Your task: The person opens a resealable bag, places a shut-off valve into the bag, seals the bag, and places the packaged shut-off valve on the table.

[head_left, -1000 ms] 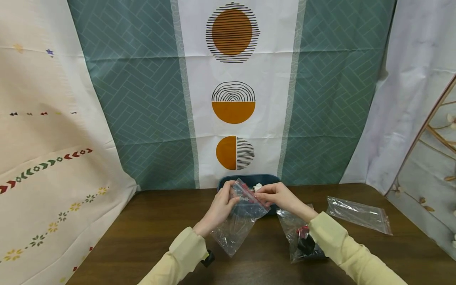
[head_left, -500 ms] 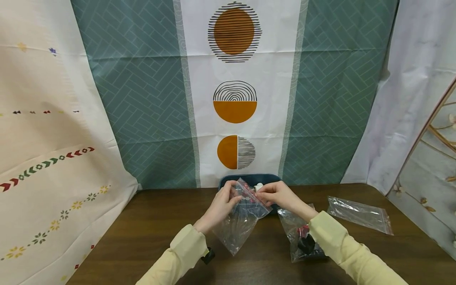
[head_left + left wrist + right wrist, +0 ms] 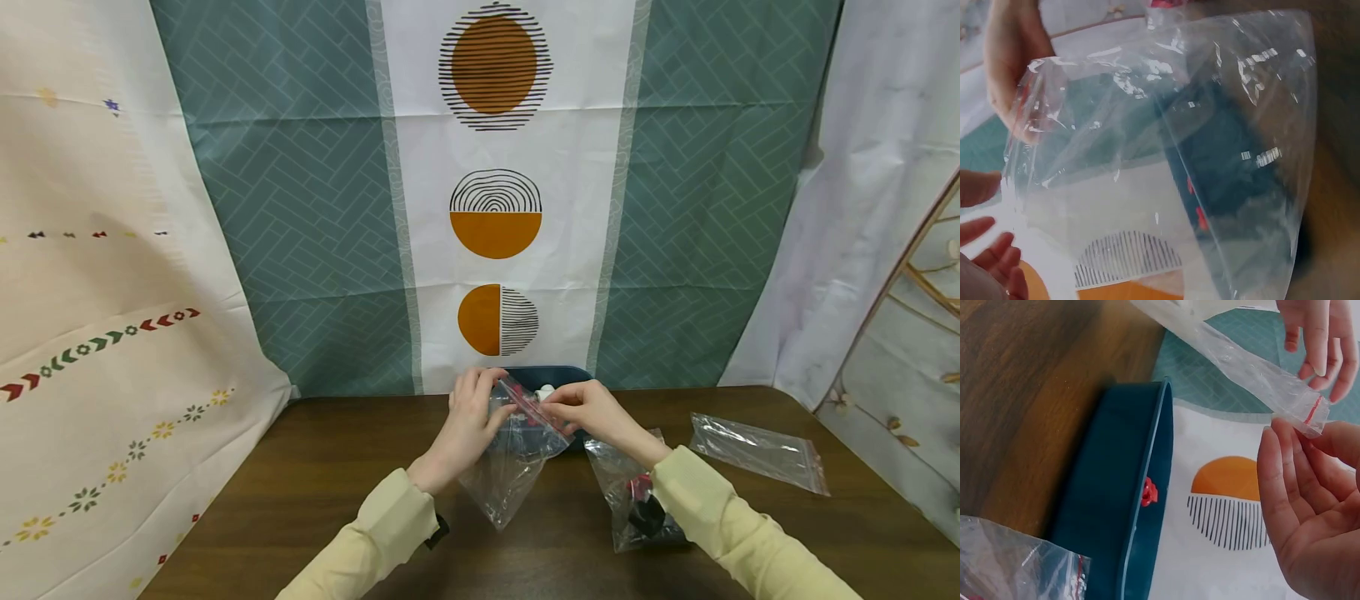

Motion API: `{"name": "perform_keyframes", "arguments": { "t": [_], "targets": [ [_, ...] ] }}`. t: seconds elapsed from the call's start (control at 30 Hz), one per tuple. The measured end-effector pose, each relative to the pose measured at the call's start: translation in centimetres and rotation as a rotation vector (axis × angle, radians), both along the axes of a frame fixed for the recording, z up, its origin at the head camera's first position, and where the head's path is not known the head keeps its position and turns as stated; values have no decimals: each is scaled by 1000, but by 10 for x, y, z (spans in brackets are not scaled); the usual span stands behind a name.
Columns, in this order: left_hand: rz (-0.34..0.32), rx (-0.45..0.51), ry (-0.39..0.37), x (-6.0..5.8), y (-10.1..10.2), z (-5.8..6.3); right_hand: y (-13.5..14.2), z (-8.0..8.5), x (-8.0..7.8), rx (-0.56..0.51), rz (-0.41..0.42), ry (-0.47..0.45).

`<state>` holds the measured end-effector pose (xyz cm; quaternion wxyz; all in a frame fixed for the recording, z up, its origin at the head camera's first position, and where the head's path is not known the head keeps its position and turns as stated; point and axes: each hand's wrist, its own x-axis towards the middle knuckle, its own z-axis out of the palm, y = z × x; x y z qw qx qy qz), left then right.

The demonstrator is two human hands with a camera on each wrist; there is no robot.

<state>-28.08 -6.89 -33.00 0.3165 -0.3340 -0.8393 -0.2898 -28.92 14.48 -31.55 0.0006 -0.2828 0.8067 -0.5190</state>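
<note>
A clear zip bag (image 3: pixel 504 483) with a red seal strip hangs in front of the dark blue bin (image 3: pixel 558 375). My right hand (image 3: pixel 596 417) pinches the bag's mouth edge near the red strip, between thumb and fingertips. At the bag's other upper corner is my left hand (image 3: pixel 461 425); in the left wrist view its thumb and fingers (image 3: pixel 1007 256) stand apart, beside the bag's edge. The bag looks see-through with nothing clearly inside. Within the bin, a white piece (image 3: pixel 544 391) and a small red piece (image 3: pixel 1149 492) show; the hands and bag hide the rest.
Near my right forearm lies another zip bag (image 3: pixel 618 500) holding red and black items. A flat clear bag (image 3: pixel 757 454) rests farther right on the brown wooden table (image 3: pixel 337 483). Patterned cloths (image 3: pixel 315 208) hang behind the bin and at both sides.
My left hand's fingers have spread and shifted slightly up from the bag's corner. The bag's lower tip has swung slightly right. The right hand keeps its pinch.
</note>
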Motion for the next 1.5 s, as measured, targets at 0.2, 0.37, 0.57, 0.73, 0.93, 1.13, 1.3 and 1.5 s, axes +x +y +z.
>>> {"name": "perform_keyframes", "arguments": {
  "t": [0.2,0.37,0.57,0.73,0.93,1.13,1.3,1.5],
  "targets": [
    [-69,-118,192,-3,3,1,2,-6,-8,40,-14,26],
    [-115,-230,319,-4,6,2,2,-4,-7,57,-14,48],
    [-125,-313,357,-6,8,1,0,-2,-6,88,-27,88],
    [-162,-323,338,-5,6,0,-2,-2,-5,102,-83,90],
    [-226,-368,303,1,6,0,-6,3,-6,197,-206,215],
    [-336,-392,242,6,10,2,-8,6,-10,351,-318,418],
    [-440,-374,231,6,13,1,-13,7,-10,418,-315,470],
    [-539,-366,229,3,18,-2,-23,10,-8,497,-331,575]
  ]
}}
